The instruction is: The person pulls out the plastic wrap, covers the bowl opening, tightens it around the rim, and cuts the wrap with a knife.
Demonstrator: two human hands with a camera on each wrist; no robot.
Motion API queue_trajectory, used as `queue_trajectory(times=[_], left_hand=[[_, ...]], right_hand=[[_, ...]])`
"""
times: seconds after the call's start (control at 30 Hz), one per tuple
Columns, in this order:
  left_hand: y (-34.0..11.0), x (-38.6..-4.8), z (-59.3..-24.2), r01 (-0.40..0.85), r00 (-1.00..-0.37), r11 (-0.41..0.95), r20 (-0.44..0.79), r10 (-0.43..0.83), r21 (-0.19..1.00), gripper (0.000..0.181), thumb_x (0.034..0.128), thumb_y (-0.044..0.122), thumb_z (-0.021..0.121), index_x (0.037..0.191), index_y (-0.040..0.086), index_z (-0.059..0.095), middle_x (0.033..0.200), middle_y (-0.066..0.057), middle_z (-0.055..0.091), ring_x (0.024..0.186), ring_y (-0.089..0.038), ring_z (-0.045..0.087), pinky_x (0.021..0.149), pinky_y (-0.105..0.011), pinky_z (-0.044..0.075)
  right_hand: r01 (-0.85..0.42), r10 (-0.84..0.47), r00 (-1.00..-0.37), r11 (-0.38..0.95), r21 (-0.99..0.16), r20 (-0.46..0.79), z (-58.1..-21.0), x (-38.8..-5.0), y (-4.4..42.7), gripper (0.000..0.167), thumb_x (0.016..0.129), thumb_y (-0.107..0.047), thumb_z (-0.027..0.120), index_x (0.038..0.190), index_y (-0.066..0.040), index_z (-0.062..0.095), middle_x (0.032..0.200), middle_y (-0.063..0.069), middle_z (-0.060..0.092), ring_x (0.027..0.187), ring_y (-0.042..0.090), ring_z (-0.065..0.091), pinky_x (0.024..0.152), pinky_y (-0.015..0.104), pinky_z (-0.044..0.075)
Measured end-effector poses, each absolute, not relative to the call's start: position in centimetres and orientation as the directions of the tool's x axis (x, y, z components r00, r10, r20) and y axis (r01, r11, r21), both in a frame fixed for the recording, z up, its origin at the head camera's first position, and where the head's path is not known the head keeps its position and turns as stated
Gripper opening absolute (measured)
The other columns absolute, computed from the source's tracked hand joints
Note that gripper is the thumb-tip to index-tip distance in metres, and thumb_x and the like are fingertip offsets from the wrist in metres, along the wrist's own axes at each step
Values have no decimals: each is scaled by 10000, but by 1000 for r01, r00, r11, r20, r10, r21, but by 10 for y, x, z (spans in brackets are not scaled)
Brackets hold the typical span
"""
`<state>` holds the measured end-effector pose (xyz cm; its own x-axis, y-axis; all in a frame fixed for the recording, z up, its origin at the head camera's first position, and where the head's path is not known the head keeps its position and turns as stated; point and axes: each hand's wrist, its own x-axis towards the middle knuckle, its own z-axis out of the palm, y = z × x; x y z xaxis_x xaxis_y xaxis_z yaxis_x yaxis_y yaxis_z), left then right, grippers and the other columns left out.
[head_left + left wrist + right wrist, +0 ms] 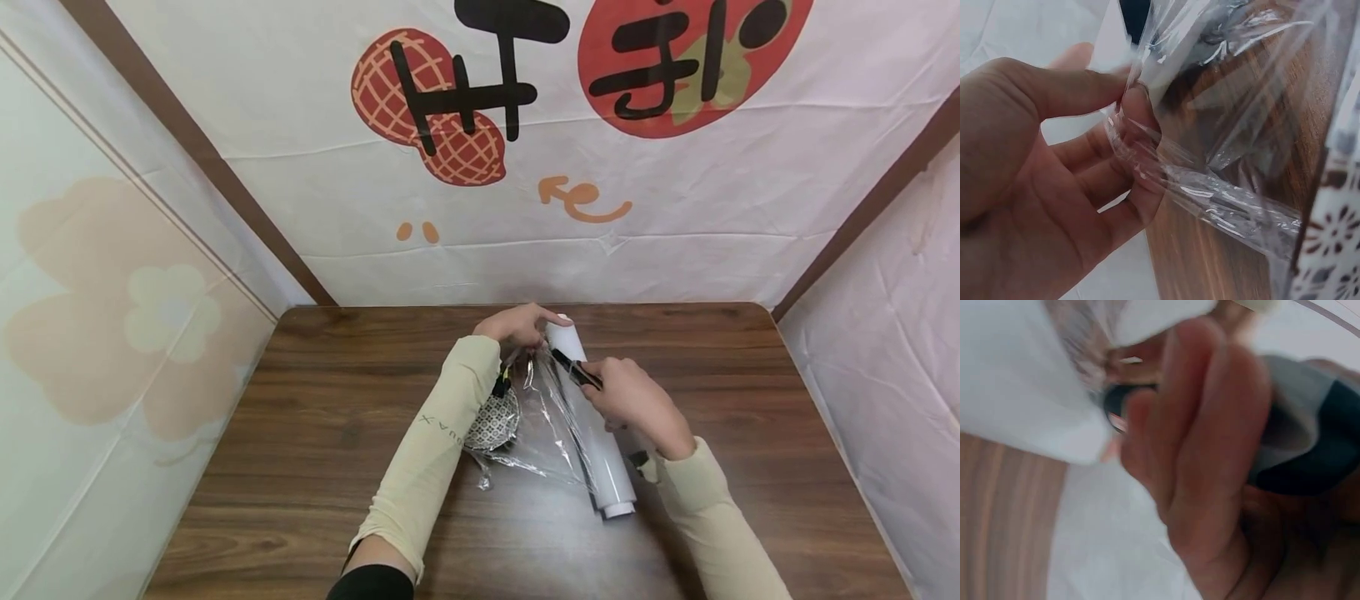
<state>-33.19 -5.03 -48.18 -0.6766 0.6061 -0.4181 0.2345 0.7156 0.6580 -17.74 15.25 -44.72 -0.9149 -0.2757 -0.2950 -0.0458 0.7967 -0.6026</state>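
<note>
A white roll of cling film (597, 437) lies slanted on the table, with a clear sheet (542, 421) drawn off its left side. At the far end, my left hand (517, 325) pinches the bunched film edge (1191, 187) between thumb and fingers, one finger reaching the roll's end. My right hand (633, 398) grips a black-and-grey handled tool (576, 369), its dark tip against the film beside the roll. The tool's exact kind is unclear; fingers cover much of it in the right wrist view. A patterned dish (495, 419) sits left of the sheet, partly behind my left forearm.
A small black-and-yellow item (502, 382) is at the dish's far side, partly hidden by the sleeve. A crumpled film end (484, 479) lies near the dish. The brown wooden table (337, 433) meets a printed white cloth wall (465, 267) behind.
</note>
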Motion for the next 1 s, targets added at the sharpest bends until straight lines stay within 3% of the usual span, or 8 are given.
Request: queue_trajectory(times=[0.27,0.4,0.5,0.67,0.77,0.87,0.97,1.0], left_hand=[[-49,-330,-484,193,-673,714,-438,596,674,680,968,-52,602,1518,346,567,1179,-187,639,570,-93,433,558,-230,418],[-48,-329,-484,227,-663,720,-437,608,656,665,970,73,674,1560,333,514,1573,-137,501,643,-106,455,621,-238,438],[-49,-328,-482,234,-642,726,-458,616,647,727,950,172,773,1591,325,466,1606,-150,469,720,-126,501,675,-256,457],[-48,-326,-479,257,-631,735,-466,620,628,858,876,198,877,1605,318,442,1415,-194,588,776,-121,537,689,-255,468],[-46,-327,-478,296,-647,743,-447,618,600,853,872,166,877,1596,324,455,1215,-139,644,722,-113,515,642,-244,440],[-44,-327,-478,297,-662,758,-447,602,581,852,871,131,872,1586,355,464,1015,-51,611,666,-106,479,610,-239,419],[-42,-328,-479,304,-665,768,-452,595,564,876,867,116,872,1590,372,450,946,-32,538,679,-119,452,627,-251,408],[-43,-327,-479,314,-665,771,-451,595,554,878,869,135,875,1594,376,442,997,-46,569,717,-122,461,656,-254,415]], right_hand=[[-40,-282,-908,796,-604,-311,-435,-167,161,433,1026,-129,604,1449,-37,622,651,13,516,470,120,600,457,287,504],[-54,-280,-922,776,-628,-268,-444,-174,155,327,1018,-107,553,1309,-52,691,641,3,497,447,113,639,454,297,542],[-51,-267,-930,774,-631,-253,-452,-179,150,298,1010,-106,552,1262,-59,704,634,8,508,421,112,639,440,305,547],[-44,-265,-929,772,-634,-260,-457,-178,152,384,1010,-121,568,1374,-65,673,653,15,519,426,105,641,450,305,551],[-55,-295,-914,770,-635,-278,-454,-171,160,425,1020,-137,589,1432,-47,636,646,5,517,455,91,623,463,293,538],[-53,-324,-891,770,-635,-318,-446,-158,170,416,1019,-135,620,1423,-35,642,624,-4,530,448,101,564,447,285,502],[-20,-323,-874,770,-637,-363,-438,-146,177,420,1018,-132,640,1428,-42,641,601,-4,533,434,112,521,431,273,472],[-10,-321,-871,770,-639,-373,-437,-143,178,433,1019,-132,642,1441,-40,630,608,-2,535,436,115,525,429,273,474]])
